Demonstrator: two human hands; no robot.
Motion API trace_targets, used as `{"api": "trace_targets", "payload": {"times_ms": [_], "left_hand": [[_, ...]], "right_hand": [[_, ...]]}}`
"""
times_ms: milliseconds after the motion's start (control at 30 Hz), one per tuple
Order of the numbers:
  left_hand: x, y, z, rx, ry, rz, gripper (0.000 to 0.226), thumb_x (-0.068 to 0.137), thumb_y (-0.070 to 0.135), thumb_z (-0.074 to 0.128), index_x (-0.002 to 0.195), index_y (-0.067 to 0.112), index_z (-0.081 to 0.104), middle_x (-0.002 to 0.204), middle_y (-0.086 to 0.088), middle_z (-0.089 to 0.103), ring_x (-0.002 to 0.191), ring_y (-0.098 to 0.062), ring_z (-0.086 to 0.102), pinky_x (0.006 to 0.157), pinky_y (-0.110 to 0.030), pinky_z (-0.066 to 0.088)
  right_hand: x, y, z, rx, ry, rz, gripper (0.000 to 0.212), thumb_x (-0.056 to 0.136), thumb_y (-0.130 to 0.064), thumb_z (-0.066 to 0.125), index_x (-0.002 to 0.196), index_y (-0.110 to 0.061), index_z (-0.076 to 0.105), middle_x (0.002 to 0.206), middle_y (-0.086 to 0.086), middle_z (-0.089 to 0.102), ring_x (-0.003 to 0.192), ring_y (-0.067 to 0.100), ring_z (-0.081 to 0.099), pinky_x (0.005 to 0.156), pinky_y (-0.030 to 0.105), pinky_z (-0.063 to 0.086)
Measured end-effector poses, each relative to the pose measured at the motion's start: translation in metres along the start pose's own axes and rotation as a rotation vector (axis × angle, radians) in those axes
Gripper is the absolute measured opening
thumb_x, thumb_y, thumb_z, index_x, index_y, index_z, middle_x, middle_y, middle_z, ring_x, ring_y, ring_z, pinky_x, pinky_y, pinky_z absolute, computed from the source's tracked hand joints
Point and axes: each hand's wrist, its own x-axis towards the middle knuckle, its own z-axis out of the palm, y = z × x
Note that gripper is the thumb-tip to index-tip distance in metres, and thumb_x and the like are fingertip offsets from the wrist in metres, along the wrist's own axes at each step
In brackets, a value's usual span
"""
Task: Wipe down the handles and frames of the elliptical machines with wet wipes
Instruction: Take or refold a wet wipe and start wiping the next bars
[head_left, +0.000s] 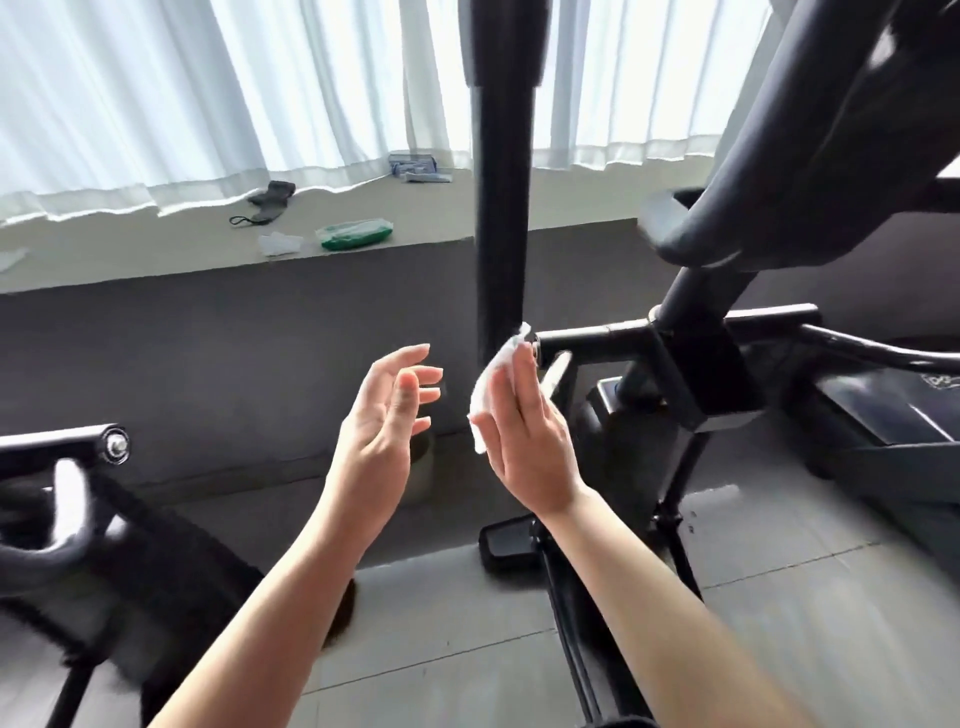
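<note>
1. While the right hand (524, 431) holds a white wet wipe (491, 387) against its palm side with nearly straight fingers, the wipe's upper tip touches or nearly touches the foot of the black upright pole (503, 208); whether the thumb pinches the wipe from behind is hidden.
2. Beside it, the left hand (387, 410) hangs in the air with relaxed, spread fingers, holding nothing and touching nothing.
3. Just right of the wipe, a black crossbar (592, 338) of the elliptical machine (737, 364) ends in a round cap, and the machine's frame runs on toward the right edge of the view.
4. A second machine (62, 467), blurred, shows at the lower left, well apart from both hands.
5. On the window ledge (156, 260) behind, a green pack of wet wipes (355, 235) lies near the front edge, with a crumpled white wipe (280, 244) just left of it; a dark strap-like item (265, 202) and a blue-and-white package (418, 169) sit further back by the curtain (208, 93).
6. My reading: the wiping is in mid-course, at the pole's lower end. No surface shows visible wet or clean marks, so what is finished cannot be told; the crossbar, the handles and the second machine could all remain.
</note>
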Motion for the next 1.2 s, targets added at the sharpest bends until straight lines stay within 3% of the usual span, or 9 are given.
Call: {"api": "trace_targets", "payload": {"times_ms": [133,267,367,500,633,733,833,900,1200], "left_hand": [[0.003,0.006,0.014,0.093,-0.052,-0.009,0.042,0.09,0.063,0.038,0.13,0.052,0.039,0.131,0.016,0.055,0.124,-0.001,0.052,0.108,-0.037,0.042],[-0.004,0.01,0.048,0.138,-0.175,0.061,0.048,0.102,0.038,0.036,0.144,0.037,0.013,0.132,0.041,0.041,0.122,0.027,0.036,0.097,-0.001,0.03],[-0.015,0.003,0.064,0.175,-0.168,0.099,0.059,0.103,0.019,0.032,0.151,0.019,-0.002,0.118,0.061,0.035,0.117,0.034,0.031,0.094,0.005,0.024],[-0.017,0.0,0.07,0.128,-0.088,0.035,0.061,0.1,0.038,0.031,0.15,0.036,-0.004,0.138,0.057,0.015,0.136,0.023,0.014,0.109,-0.004,0.016],[-0.021,0.005,0.076,0.02,-0.078,-0.033,0.074,0.084,0.083,0.028,0.146,0.055,0.0,0.157,0.037,0.004,0.147,0.006,0.005,0.123,-0.038,0.008],[-0.018,0.007,0.08,-0.005,-0.106,-0.016,0.093,0.079,0.087,0.027,0.153,0.042,-0.006,0.156,0.035,0.014,0.147,0.005,0.011,0.119,-0.025,0.015],[-0.016,0.008,0.079,0.02,-0.126,0.016,0.096,0.084,0.082,0.025,0.157,0.027,-0.006,0.161,0.019,0.019,0.15,-0.008,0.014,0.123,-0.037,0.012],[-0.016,0.006,0.079,0.016,-0.115,0.0,0.096,0.085,0.081,0.024,0.156,0.025,-0.009,0.163,0.016,0.009,0.151,-0.008,0.007,0.123,-0.044,0.005],[-0.018,0.001,0.076,0.0,-0.081,-0.114,0.093,0.075,0.092,0.024,0.15,0.042,-0.001,0.16,0.03,0.001,0.148,0.004,0.003,0.124,-0.041,0.0]], "right_hand": [[-0.027,-0.016,0.013,0.165,0.071,0.298,0.045,0.106,-0.023,0.034,0.147,-0.011,0.021,0.157,0.012,0.028,0.134,0.03,0.041,0.115,0.029,0.033],[-0.063,-0.009,0.014,0.176,-0.011,0.523,0.042,0.107,-0.03,0.034,0.143,-0.009,0.037,0.143,0.009,0.052,0.136,0.024,0.046,0.113,0.045,0.036],[-0.077,0.015,0.007,0.126,-0.225,0.618,0.049,0.106,-0.049,0.023,0.141,-0.023,0.043,0.14,-0.002,0.057,0.139,0.018,0.04,0.121,0.043,0.014],[-0.077,0.054,0.004,0.273,-0.453,0.703,0.077,0.097,-0.064,0.001,0.141,-0.027,0.051,0.147,-0.005,0.05,0.147,0.012,0.024,0.12,0.024,-0.009],[-0.054,0.017,0.011,0.503,-0.201,0.9,0.088,0.097,-0.064,0.001,0.109,-0.011,0.07,0.119,-0.003,0.066,0.135,0.008,0.04,0.121,0.037,0.014],[-0.023,-0.034,0.018,0.576,0.129,1.044,0.074,0.101,-0.057,0.009,0.09,-0.01,0.065,0.097,-0.019,0.059,0.112,-0.01,0.048,0.111,0.036,0.031],[-0.016,-0.034,0.025,0.508,0.242,0.973,0.071,0.105,-0.046,0.009,0.074,-0.008,0.06,0.079,-0.004,0.061,0.082,0.013,0.057,0.09,0.038,0.043],[-0.033,-0.016,0.032,0.501,0.184,0.873,0.073,0.106,-0.043,0.007,0.073,-0.007,0.061,0.078,0.0,0.062,0.08,0.018,0.057,0.092,0.037,0.043],[-0.089,0.132,0.053,0.359,-0.403,0.513,0.071,0.105,-0.046,0.009,0.102,-0.006,0.068,0.116,0.008,0.065,0.134,0.025,0.042,0.118,0.023,0.012]]}}
